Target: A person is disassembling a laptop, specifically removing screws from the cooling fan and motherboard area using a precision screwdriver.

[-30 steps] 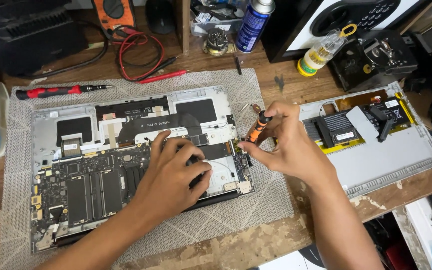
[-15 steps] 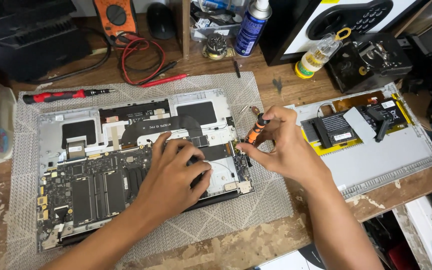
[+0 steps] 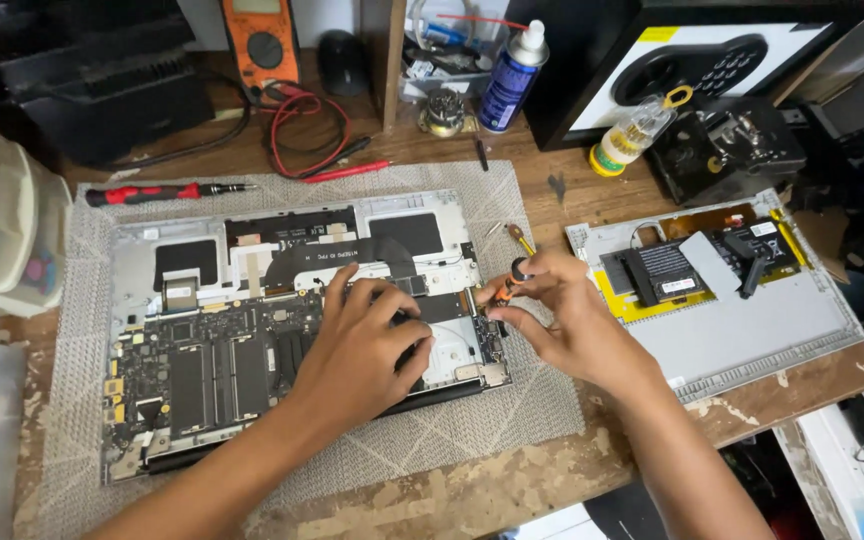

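An opened laptop base (image 3: 202, 330) lies on a grey mesh mat (image 3: 512, 400), its green circuit board and black parts exposed. My left hand (image 3: 362, 340) rests flat on the board's right half, fingers spread over a black part. My right hand (image 3: 562, 310) holds a small orange-and-black screwdriver (image 3: 512, 282) upright, its tip down at the right edge of the board.
A grey laptop cover (image 3: 752, 330) with a black module lies at right. A red screwdriver (image 3: 152, 192), red probe leads (image 3: 312, 140), an orange meter (image 3: 267, 40), a spray can (image 3: 510, 75), a small yellow-capped bottle (image 3: 632, 135) and a black box (image 3: 722, 150) stand behind. Plastic drawers (image 3: 2, 220) sit at left.
Both hands stay in place on the board; the view has shifted slightly. The screwdriver remains upright in my right hand.
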